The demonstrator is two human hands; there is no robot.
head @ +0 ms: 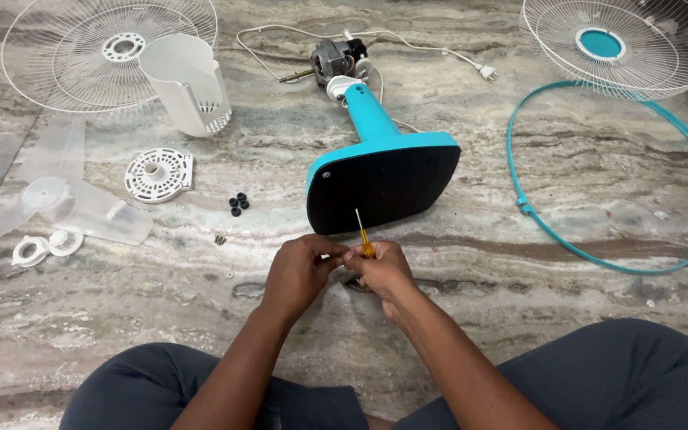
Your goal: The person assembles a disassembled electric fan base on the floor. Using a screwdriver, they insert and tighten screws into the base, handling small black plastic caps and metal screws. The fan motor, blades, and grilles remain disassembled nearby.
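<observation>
My right hand (382, 269) grips a small screwdriver (362, 233) with an orange handle, its metal shaft pointing up at the black underside of a teal fan base (384, 179). My left hand (300, 267) meets the right one, fingertips pinched together at the screwdriver's handle; whether it holds a small part is hidden. The fan base lies tipped on its side on the marble floor, its teal neck running up to the bare motor (334, 61) with a white cord (439, 49).
Around me lie a white rear grille (65, 68), a white motor cover (187, 84), a clear fan blade (61, 199), a round white plate (158, 173), white nuts (45, 247), small black rubber pieces (238, 204), a teal ring (615, 179) and a front grille (623, 44).
</observation>
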